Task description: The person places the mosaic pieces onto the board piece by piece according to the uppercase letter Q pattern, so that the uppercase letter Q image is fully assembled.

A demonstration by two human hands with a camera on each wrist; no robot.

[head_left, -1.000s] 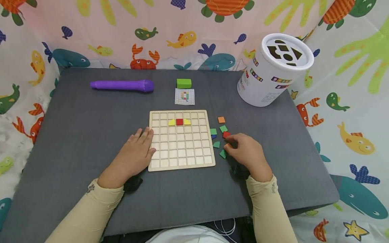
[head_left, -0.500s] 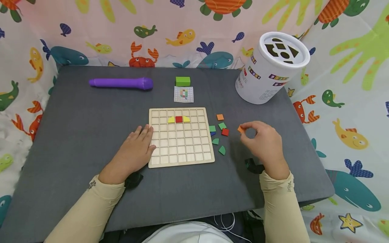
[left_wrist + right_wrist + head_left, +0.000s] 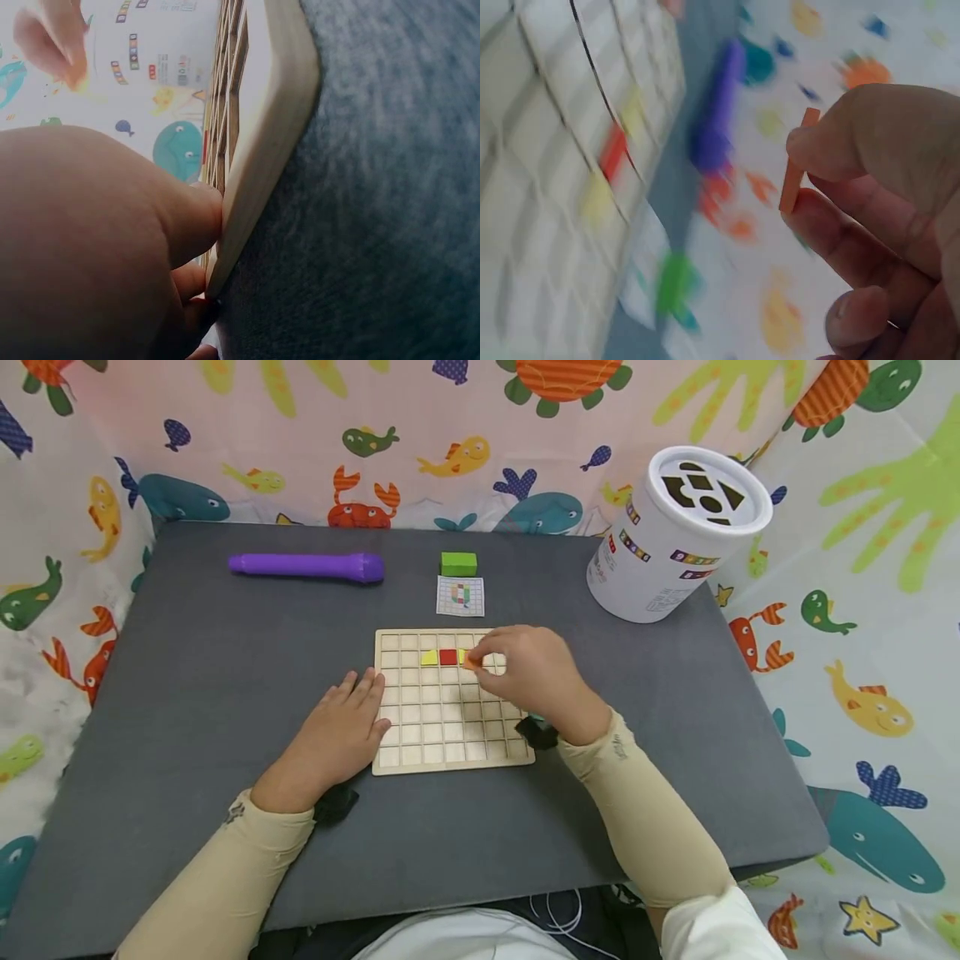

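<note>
A wooden grid board (image 3: 420, 739) lies on the grey table, with a red tile (image 3: 447, 657) between two yellow tiles (image 3: 429, 657) in one of its upper rows. Fingers extended, my left hand (image 3: 336, 731) rests along the board's left edge, thumb over the rim. Thumb and fingertip of my right hand (image 3: 534, 672) pinch a thin orange tile (image 3: 790, 187), held above the board close to the right yellow tile. In the right wrist view the tile is seen edge-on, apart from the board. My right hand and wrist hide the board's right side and the loose tiles there.
Behind the board, a small card with a coloured grid pattern (image 3: 460, 597) leans by a green block (image 3: 458, 564). A purple stick with a thicker end (image 3: 306, 567) lies back left. At the back right stands a white bucket (image 3: 660, 568) whose lid has shaped holes.
My right hand picked the orange tile up from the loose tiles, drew it to the right, then carried it left over the board's upper rows. My left hand stays on the board's edge.
</note>
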